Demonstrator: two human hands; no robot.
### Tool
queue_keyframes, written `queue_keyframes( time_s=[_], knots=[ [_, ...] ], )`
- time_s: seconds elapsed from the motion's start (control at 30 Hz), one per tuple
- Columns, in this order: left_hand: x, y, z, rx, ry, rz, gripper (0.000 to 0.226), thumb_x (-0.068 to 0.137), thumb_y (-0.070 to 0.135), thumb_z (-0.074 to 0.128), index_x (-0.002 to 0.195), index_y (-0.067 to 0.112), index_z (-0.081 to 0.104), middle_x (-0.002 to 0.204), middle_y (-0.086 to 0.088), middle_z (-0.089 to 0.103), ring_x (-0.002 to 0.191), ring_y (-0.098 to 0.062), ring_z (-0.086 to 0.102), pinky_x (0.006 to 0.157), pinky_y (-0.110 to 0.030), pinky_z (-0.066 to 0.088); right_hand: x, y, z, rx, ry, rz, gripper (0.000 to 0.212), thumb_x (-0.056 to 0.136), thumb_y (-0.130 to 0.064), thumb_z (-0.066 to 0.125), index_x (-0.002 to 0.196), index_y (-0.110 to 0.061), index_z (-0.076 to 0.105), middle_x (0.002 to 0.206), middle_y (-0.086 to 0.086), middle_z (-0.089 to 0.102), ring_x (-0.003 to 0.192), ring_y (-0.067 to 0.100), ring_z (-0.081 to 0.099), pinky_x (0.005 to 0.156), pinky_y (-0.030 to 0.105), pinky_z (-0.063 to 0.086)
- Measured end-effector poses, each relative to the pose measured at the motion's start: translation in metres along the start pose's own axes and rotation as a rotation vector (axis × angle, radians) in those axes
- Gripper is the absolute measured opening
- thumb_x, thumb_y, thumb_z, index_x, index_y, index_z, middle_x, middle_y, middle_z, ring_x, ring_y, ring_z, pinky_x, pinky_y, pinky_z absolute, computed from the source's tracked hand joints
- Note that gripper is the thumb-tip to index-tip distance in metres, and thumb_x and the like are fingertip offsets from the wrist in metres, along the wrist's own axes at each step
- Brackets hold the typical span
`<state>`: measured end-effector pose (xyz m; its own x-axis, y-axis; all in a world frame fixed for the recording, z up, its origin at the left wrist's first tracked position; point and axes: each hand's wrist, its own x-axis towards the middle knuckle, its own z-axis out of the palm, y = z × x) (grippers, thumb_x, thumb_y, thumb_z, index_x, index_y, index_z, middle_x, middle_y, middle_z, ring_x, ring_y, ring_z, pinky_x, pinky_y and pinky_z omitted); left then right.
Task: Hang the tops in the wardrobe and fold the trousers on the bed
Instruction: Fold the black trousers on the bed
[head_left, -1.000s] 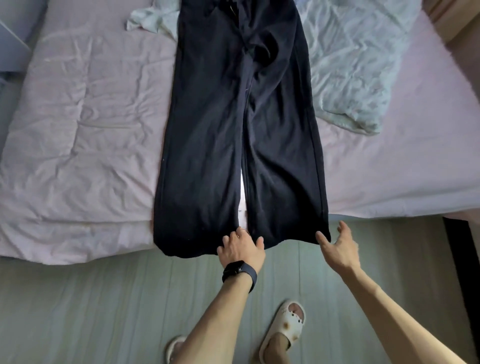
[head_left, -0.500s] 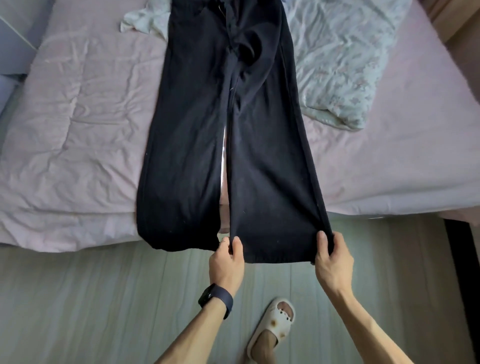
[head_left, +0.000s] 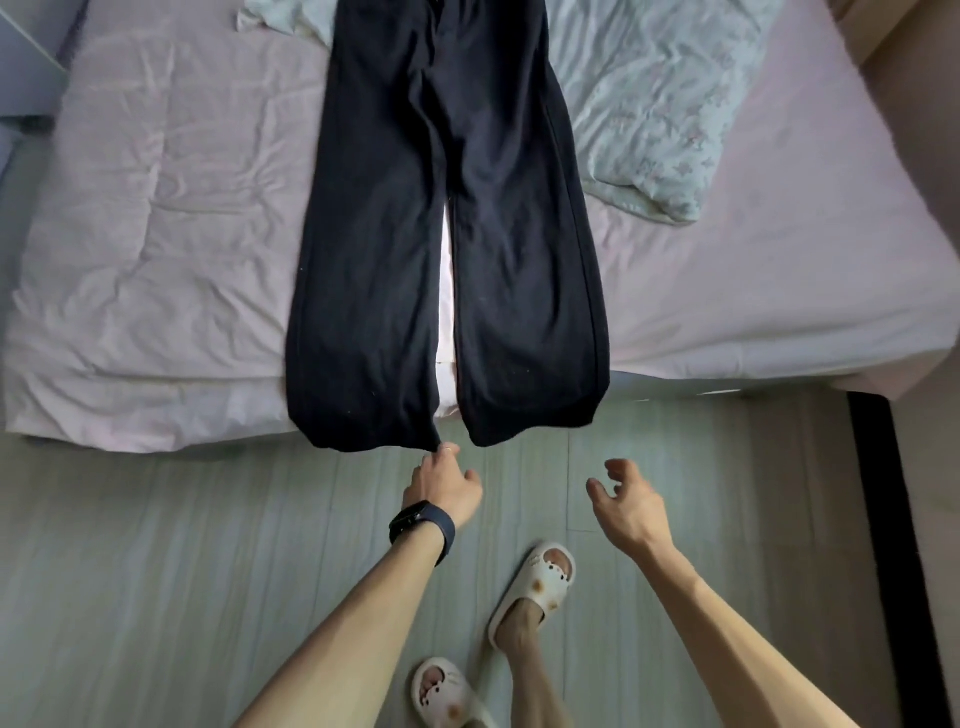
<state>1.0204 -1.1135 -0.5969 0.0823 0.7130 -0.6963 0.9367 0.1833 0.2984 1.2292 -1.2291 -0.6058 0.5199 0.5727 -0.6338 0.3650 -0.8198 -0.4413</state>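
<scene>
a: what's on the far left?

b: the bed (head_left: 156, 208), under a creased pink cover that runs to the edge nearest the person. at the top, a pale crumpled cloth (head_left: 280, 15) sticks out from under the waist end of the trousers.

a: and the trousers themselves?

b: the black trousers (head_left: 395, 260) lie flat and face up along the middle of the bed, waist at the far end, legs side by side with a thin strip of pink cover showing between them. both hems hang just over the bed's near edge, above the floor (head_left: 156, 571).

a: where's the left hand?

b: the left hand (head_left: 441, 486), with a dark watch (head_left: 421, 525) on the wrist, reaches up to the inner corner of the left leg's hem. its fingers (head_left: 447, 449) touch that corner and the thumb sticks out to the side. i can't tell if the fingers actually hold the cloth.

a: the right one?

b: the right hand (head_left: 631, 512) hangs below the right leg's hem, apart from it, fingers loosely curled and spread, holding nothing.

a: anything below the hands?

b: two feet in white slippers, one (head_left: 441, 691) at the bottom edge, the other (head_left: 540, 577) further forward.

a: and to the right?

b: a pale green patterned pillow (head_left: 649, 104) lies on the bed just beside the trousers' right leg.
</scene>
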Motion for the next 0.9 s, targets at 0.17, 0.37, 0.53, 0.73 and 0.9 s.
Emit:
queue_keyframes(
  time_s=[0.17,0.37,0.53,0.73,0.9],
  knots=[
    [-0.004,0.046,-0.048,0.094,0.070,0.148,0.044,0.099,0.034,0.046,0.142,0.026,0.041,0.142,-0.002,0.048,0.125,-0.025,0.048,0.096,-0.040,0.045,0.002,-0.066,-0.033,-0.038,0.060,-0.245,0.042,0.098,-0.031,0.057,0.138,-0.019,0.052,0.133,0.005,0.061,0.122,0.026,0.053,0.094,0.029,0.041],
    [0.011,0.117,-0.126,0.138,0.181,0.230,0.044,0.099,0.036,0.046,0.142,0.028,0.039,0.142,0.001,0.048,0.127,-0.023,0.047,0.095,-0.037,0.043,0.029,-0.167,-0.105,-0.050,0.114,-0.442,0.042,0.098,-0.029,0.056,0.139,-0.020,0.051,0.138,0.002,0.057,0.126,0.025,0.048,0.097,0.030,0.041],
    [0.036,0.169,-0.173,0.124,0.226,0.271,0.041,0.097,0.038,0.048,0.137,0.029,0.043,0.138,0.004,0.050,0.124,-0.021,0.049,0.095,-0.036,0.042,0.072,-0.237,-0.154,-0.093,0.161,-0.513,0.044,0.098,-0.031,0.056,0.140,-0.020,0.051,0.138,0.004,0.057,0.126,0.025,0.049,0.099,0.031,0.040],
    [0.085,0.215,-0.203,0.109,0.222,0.305,0.038,0.097,0.038,0.049,0.133,0.028,0.047,0.132,0.006,0.053,0.119,-0.019,0.051,0.091,-0.034,0.042,0.135,-0.303,-0.197,-0.146,0.171,-0.518,0.042,0.098,-0.030,0.055,0.139,-0.020,0.051,0.137,0.004,0.058,0.125,0.027,0.050,0.097,0.035,0.042],
    [0.124,0.243,-0.207,0.118,0.167,0.277,0.043,0.097,0.040,0.048,0.137,0.024,0.046,0.131,0.001,0.054,0.115,-0.023,0.053,0.090,-0.037,0.046,0.199,-0.341,-0.222,-0.218,0.171,-0.522,0.044,0.097,-0.030,0.056,0.139,-0.019,0.051,0.136,0.006,0.059,0.125,0.027,0.051,0.092,0.032,0.040]
  ],
)
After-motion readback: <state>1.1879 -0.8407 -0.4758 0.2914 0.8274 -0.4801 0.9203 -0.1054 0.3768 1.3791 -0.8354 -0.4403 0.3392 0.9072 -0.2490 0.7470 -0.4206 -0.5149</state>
